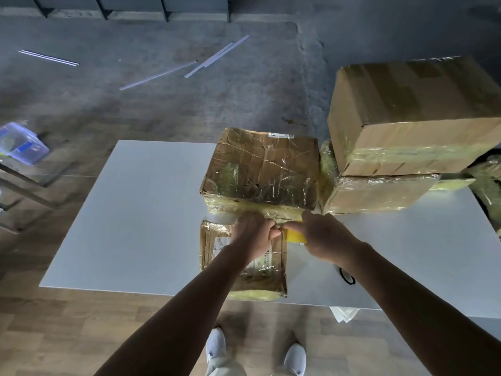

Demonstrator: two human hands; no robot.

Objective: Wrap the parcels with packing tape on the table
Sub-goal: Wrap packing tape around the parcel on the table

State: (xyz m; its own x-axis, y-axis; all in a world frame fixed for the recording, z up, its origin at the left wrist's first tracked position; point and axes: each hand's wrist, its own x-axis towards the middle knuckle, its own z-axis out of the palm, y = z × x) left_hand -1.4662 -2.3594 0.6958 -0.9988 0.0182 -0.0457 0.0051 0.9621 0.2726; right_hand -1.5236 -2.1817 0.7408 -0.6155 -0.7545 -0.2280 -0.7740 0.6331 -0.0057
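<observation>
A small flat cardboard parcel with a white label lies at the front edge of the white table. Right behind it stands a larger tape-covered cardboard parcel. My left hand is curled at the far edge of the small parcel and pinches the tape there. My right hand grips a yellow roll of packing tape, mostly hidden under the hand. The two hands almost touch above the gap between the two parcels.
Two more taped cardboard boxes are stacked at the right, a big box on a flatter box. A black ring lies on the table under my right forearm. A clear plastic tub sits at the left. White strips lie on the floor.
</observation>
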